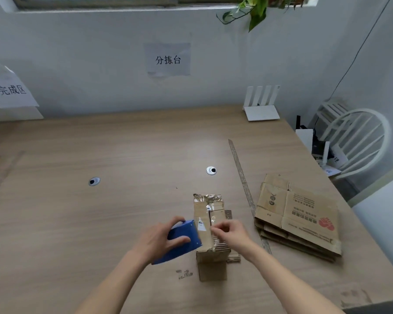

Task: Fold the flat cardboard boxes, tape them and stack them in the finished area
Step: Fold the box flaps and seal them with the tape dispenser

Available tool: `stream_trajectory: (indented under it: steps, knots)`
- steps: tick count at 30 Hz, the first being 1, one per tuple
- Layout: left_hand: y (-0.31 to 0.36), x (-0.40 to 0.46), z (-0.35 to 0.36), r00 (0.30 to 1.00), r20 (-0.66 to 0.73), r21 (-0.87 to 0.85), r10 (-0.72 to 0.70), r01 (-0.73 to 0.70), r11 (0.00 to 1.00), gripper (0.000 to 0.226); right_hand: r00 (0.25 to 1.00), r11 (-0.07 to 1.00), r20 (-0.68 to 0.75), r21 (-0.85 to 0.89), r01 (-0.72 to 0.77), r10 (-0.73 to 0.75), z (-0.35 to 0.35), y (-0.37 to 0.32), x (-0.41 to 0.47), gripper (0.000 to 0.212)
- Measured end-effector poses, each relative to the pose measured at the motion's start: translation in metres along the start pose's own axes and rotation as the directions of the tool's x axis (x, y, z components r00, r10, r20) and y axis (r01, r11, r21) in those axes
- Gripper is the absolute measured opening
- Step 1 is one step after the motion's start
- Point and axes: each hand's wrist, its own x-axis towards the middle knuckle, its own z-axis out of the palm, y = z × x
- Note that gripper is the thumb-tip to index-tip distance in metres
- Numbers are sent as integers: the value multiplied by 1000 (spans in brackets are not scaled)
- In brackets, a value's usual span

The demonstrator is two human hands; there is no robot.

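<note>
Both forearms reach up from the bottom of the frame. Left hand [161, 240] is curled round a blue tape dispenser [183, 242], held against the left side of a small folded box [210, 227] at lower centre. Right hand [230, 232] pinches at the top seam, seemingly the tape's end, though I cannot tell for sure. Taping looks to be the step in hand; next likely calls for drawing tape along the seam and cutting it. Flat boxes [300, 218] lie stacked at lower right, near the counter [100, 223] edge. Bare wood stretches left toward the finished-area sign [11, 89] at upper left.
</note>
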Motion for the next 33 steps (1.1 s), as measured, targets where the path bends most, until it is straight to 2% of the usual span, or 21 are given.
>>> stream_trajectory:
  steps: [3, 18, 19, 22, 23, 26, 27, 30, 33]
  knots:
    - [-5, 4, 0, 998, 57, 30, -10, 9, 1000, 47, 980, 991, -152, 47, -124, 130, -31, 40, -13, 4]
    - [-2, 23, 25, 990, 140, 132, -21, 2, 991, 53, 940, 962, -205, 41, -270, 273, -7, 92, -1, 3]
    - [-1, 23, 29, 990, 138, 129, -25, 7, 992, 53, 935, 958, -209, 38, -285, 287, -2, 93, 0, 8]
    - [3, 22, 33, 990, 137, 137, -21, 2, 991, 55, 914, 937, -219, 12, -348, 342, 8, 88, -1, 64]
    - [3, 21, 34, 991, 134, 134, -19, 0, 991, 55, 905, 935, -253, -1, -355, 343, 9, 83, -3, 75]
    - [1, 19, 34, 993, 112, 100, -32, 21, 995, 53, 896, 972, -405, -62, -227, 183, 16, 64, -9, 62]
    - [2, 19, 34, 993, 109, 87, -35, 25, 996, 52, 915, 980, -375, -67, -187, 149, 22, 55, -9, 65]
    - [4, 16, 36, 995, 89, 49, -44, 40, 998, 49, 967, 969, -194, -149, -197, 167, 50, 44, -11, 103]
    - [0, 8, 34, 995, 90, 16, -52, 51, 999, 48, 968, 929, -156, -286, -236, 198, 55, 47, -9, 104]
